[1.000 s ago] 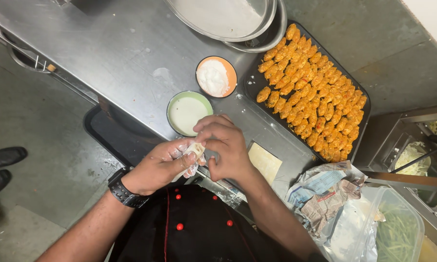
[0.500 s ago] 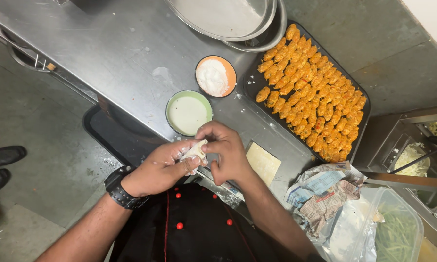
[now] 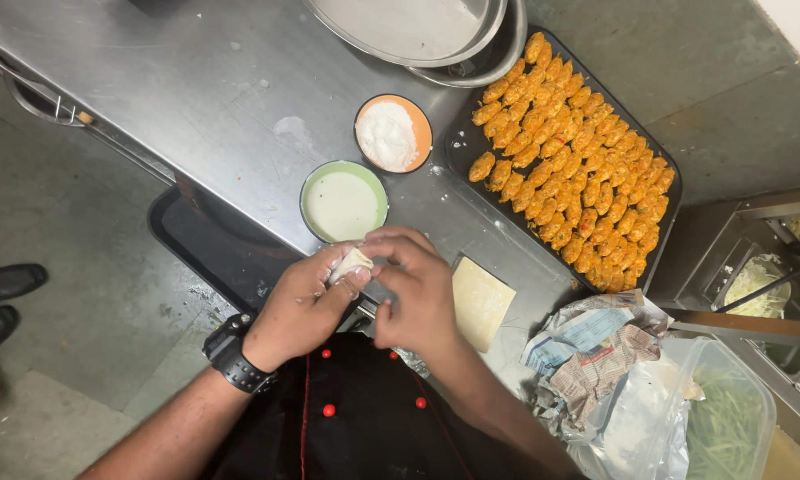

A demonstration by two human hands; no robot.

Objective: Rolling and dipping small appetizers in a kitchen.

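Between both hands' fingertips sits a pale wrap (image 3: 350, 264): left hand (image 3: 302, 307) cups it, right hand (image 3: 417, 289) pinches it; green bowl (image 3: 342, 203) just beyond.

Most of the dough piece (image 3: 350, 264) behind fingers; steel bowls (image 3: 471, 44) past the top edge.

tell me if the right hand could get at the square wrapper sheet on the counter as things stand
Probably yes. The square wrapper sheet lies flat and uncovered just beside the right hand, nothing between them. But that hand and the left hand are both pinching a folded dumpling.
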